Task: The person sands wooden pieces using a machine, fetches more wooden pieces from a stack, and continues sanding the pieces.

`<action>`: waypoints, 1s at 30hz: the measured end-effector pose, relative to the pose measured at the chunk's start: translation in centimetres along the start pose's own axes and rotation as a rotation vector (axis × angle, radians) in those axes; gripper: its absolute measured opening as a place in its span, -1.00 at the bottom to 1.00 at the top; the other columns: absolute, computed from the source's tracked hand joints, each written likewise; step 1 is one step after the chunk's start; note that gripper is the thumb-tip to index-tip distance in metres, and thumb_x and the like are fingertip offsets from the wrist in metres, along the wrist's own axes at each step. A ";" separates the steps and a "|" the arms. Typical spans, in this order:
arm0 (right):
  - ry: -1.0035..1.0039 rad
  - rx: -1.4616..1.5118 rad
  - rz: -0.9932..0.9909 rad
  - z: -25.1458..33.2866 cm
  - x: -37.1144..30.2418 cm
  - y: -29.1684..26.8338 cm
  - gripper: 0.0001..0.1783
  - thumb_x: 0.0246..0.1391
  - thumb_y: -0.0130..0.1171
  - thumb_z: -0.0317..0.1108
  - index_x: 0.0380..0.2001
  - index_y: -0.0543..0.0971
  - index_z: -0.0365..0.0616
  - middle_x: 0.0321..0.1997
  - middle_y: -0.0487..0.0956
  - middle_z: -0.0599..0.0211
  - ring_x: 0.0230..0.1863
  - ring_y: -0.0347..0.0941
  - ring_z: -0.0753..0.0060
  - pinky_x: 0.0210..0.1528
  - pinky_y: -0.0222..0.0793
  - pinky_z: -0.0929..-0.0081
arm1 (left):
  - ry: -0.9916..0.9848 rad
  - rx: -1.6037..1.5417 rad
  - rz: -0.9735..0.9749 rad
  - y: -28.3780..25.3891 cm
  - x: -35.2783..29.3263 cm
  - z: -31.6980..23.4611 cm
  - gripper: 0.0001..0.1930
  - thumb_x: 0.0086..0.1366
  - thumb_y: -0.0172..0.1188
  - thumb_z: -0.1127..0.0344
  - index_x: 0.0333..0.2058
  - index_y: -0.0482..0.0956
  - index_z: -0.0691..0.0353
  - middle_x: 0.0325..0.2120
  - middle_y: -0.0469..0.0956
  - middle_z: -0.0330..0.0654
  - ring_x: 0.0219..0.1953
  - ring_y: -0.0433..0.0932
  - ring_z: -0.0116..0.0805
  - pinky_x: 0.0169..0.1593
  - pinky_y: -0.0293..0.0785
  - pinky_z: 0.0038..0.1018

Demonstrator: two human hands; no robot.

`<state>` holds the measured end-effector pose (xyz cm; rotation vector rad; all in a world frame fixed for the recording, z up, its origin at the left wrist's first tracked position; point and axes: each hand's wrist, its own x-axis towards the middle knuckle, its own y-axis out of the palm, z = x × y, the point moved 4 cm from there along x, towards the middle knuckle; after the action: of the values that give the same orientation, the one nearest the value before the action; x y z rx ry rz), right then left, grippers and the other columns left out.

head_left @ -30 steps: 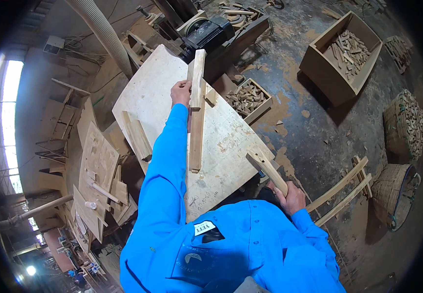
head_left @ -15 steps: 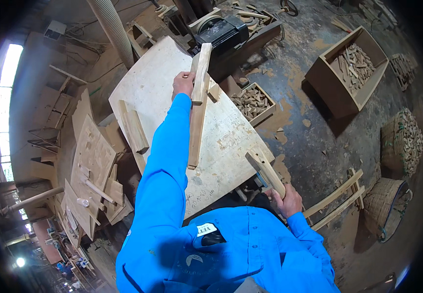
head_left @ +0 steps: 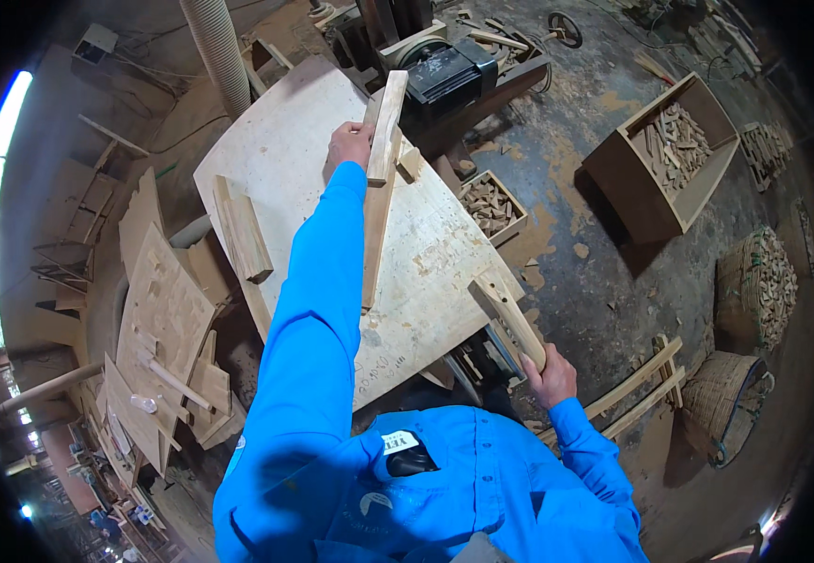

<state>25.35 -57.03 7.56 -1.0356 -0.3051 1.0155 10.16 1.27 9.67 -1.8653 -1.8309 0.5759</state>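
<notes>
Down close, the right hand (head_left: 551,377) is wrapped round the near end of a wooden bar (head_left: 508,317), whose far end shows over the table's (head_left: 426,281) near right corner; resting or raised, I can't tell. Just right of that hand, a slatted wooden frame (head_left: 640,392).

Up the table we go: the lower board (head_left: 379,246) lies lengthwise, half behind the blue left sleeve (head_left: 318,281). Two strips (head_left: 242,230) lie side by side on the left. And here's the left hand (head_left: 349,145), arm at full stretch, fingers curled at the left side of the upper board (head_left: 387,127); gripping or only pressing, I can't tell. That board overlaps the lower board's far end, with a small block (head_left: 409,166) just to its right.

Beyond, a black motor (head_left: 452,73).
</notes>
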 end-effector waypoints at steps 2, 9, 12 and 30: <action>-0.002 0.001 -0.008 0.1 0.0 -0.1 -0.52 0.29 0.26 0.07 -0.14 0.53 -0.19 -0.29 0.67 -0.19 -0.21 0.63 -0.36 -0.19 0.52 -0.13 | -0.011 -0.001 -0.017 0.1 0.0 -0.2 -0.68 0.30 0.45 0.09 -0.14 0.80 0.22 -0.26 0.79 0.02 -0.18 0.76 -0.16 -0.04 0.63 -0.24; -0.045 0.040 -0.101 0.5 -0.1 -0.2 -0.47 0.26 0.28 0.15 -0.21 0.54 -0.17 -0.35 0.67 -0.20 -0.25 0.65 -0.34 -0.19 0.55 -0.14 | -0.012 -0.024 0.012 -0.8 -0.1 -1.3 -0.66 0.30 0.44 0.07 -0.11 0.79 0.18 -0.24 0.79 0.02 -0.14 0.76 -0.08 0.01 0.62 -0.21; -0.008 0.035 -0.071 0.5 -0.3 -0.2 -0.49 0.27 0.28 0.13 -0.19 0.56 -0.18 -0.30 0.68 -0.18 -0.21 0.65 -0.33 -0.16 0.55 -0.11 | 0.008 0.020 0.017 -1.2 -1.0 -1.7 -0.65 0.32 0.41 0.04 -0.09 0.79 0.16 -0.20 0.78 0.03 -0.09 0.75 -0.04 0.04 0.61 -0.18; 0.008 0.037 -0.030 1.0 -0.3 -1.6 -0.44 0.23 0.29 0.19 -0.12 0.61 -0.16 -0.30 0.68 -0.15 -0.22 0.64 -0.30 -0.14 0.54 -0.13 | 0.067 -0.040 0.109 0.3 0.8 0.5 -0.62 0.38 0.30 0.06 0.00 0.77 0.17 -0.06 0.75 0.08 0.00 0.72 0.02 0.13 0.58 -0.16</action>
<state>25.46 -56.89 9.47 -0.9990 -0.2932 0.9865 10.11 2.12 9.11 -1.9961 -1.7181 0.5117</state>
